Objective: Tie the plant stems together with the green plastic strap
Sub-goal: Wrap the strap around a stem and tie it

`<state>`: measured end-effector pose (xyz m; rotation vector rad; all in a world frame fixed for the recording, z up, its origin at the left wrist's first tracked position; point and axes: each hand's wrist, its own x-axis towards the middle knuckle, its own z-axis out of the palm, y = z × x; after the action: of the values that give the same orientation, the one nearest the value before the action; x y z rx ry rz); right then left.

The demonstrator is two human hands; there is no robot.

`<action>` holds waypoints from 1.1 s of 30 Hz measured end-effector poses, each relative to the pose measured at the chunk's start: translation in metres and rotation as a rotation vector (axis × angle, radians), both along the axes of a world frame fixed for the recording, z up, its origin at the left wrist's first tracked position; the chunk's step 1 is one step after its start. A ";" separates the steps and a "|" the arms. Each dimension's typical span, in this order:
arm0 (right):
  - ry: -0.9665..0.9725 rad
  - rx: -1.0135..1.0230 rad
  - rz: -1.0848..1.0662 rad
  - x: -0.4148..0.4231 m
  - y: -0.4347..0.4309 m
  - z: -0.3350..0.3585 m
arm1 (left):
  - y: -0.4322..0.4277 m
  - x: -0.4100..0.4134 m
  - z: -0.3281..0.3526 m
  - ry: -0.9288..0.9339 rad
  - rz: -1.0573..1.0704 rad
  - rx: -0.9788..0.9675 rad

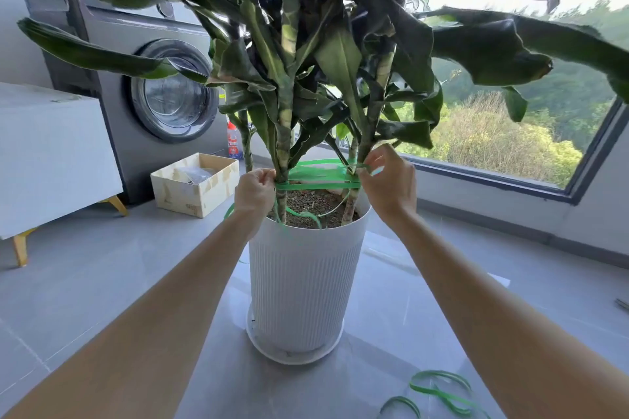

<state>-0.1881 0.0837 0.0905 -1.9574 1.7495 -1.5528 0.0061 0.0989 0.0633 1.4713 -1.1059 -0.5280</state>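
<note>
Pinching the flat green strap [320, 185] looped round mottled stems [283, 143] are the left hand [255, 192] and right hand [388, 180].

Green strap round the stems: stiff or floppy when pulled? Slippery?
The green strap is probably springy, not limp: the spare strap on the floor holds open curls. Likely slick, as it looks glossy; the left hand and right hand each pinch it at the stems. Flat and thin, so it may twist.

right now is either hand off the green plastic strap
No, the left hand and right hand both grip the green plastic strap.
</note>
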 end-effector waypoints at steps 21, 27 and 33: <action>-0.973 0.530 0.513 0.010 -0.032 -0.020 | -0.013 0.001 -0.010 0.179 -0.178 0.095; -0.976 0.581 0.584 0.015 -0.047 -0.028 | -0.013 0.006 -0.005 0.333 -0.305 0.130; -0.902 0.748 0.714 0.005 -0.050 -0.028 | -0.018 -0.002 -0.003 0.392 -0.418 0.106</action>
<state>-0.1828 0.0336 0.0627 -1.0333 0.8783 -1.0111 0.0039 0.0807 0.0605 1.1563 -1.0800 -1.1314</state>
